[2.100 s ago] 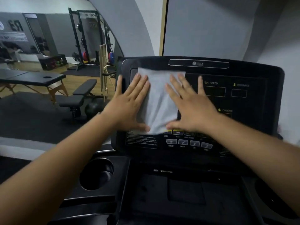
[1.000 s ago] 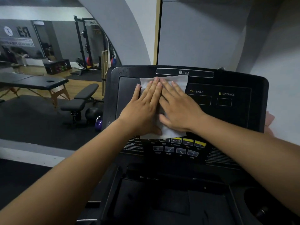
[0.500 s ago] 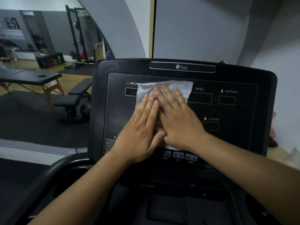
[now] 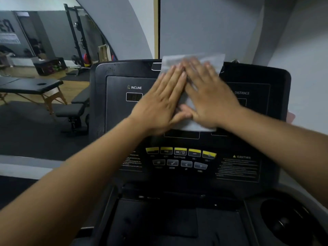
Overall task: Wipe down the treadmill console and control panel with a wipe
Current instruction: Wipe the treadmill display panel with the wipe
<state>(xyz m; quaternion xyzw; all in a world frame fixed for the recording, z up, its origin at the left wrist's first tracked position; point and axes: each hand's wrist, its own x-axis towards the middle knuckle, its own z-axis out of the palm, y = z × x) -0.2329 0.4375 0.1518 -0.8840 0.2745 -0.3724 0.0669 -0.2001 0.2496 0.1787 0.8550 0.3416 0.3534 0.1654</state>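
While pressing the wipe (image 4: 195, 126) flat at the console's (image 4: 115, 112) top edge under straight fingers of left hand (image 4: 159, 105) and right hand (image 4: 211, 100), push evenly, sweeping overlapping passes down toward the yellow buttons (image 4: 180, 151).

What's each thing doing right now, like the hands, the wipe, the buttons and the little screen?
left hand: flat, fingers straight, pressing on the wipe.
right hand: flat, fingers straight, pressing on the wipe.
wipe: spread out on the upper console, top edge sticking up past the rim.
yellow buttons: uncovered, nobody touching them.
INCLINE screen: uncovered, looks dim.
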